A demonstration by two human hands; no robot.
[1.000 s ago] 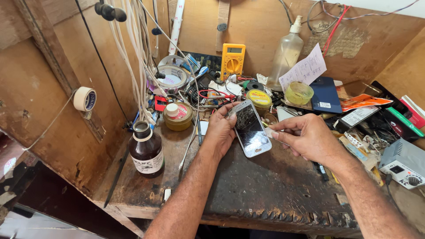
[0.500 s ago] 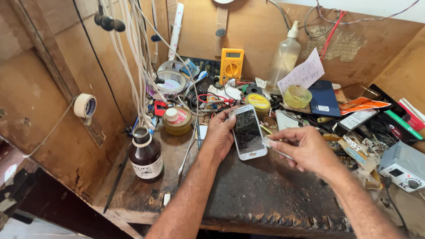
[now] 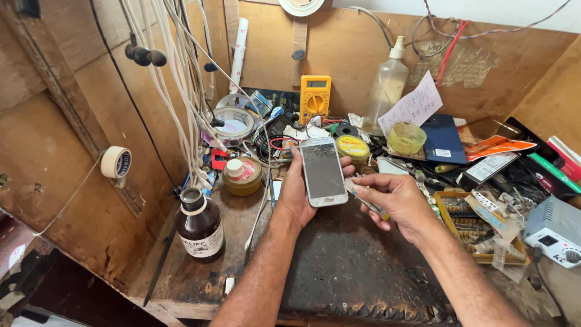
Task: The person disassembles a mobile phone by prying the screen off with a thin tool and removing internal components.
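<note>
Head view, nearest first: dark worn mat [image 3: 351,272] on the wooden workbench [image 3: 181,284]. Above it, left hand [image 3: 299,197] cupping a white smartphone with cracked screen [image 3: 322,171], face up, fingers wrapped round its edges. Just beside, right hand [image 3: 393,200] pinching a thin metal tool [image 3: 363,197] at the phone's right edge. Left, brown glass bottle [image 3: 201,227]. Farther back, yellow multimeter [image 3: 315,99] against the board wall.

A bare dark mat [image 3: 357,272] is left free at the bench front. Passage behind is blocked by clutter: a brown bottle [image 3: 201,226], hanging white cables [image 3: 181,91] and a parts tray [image 3: 478,227].
</note>
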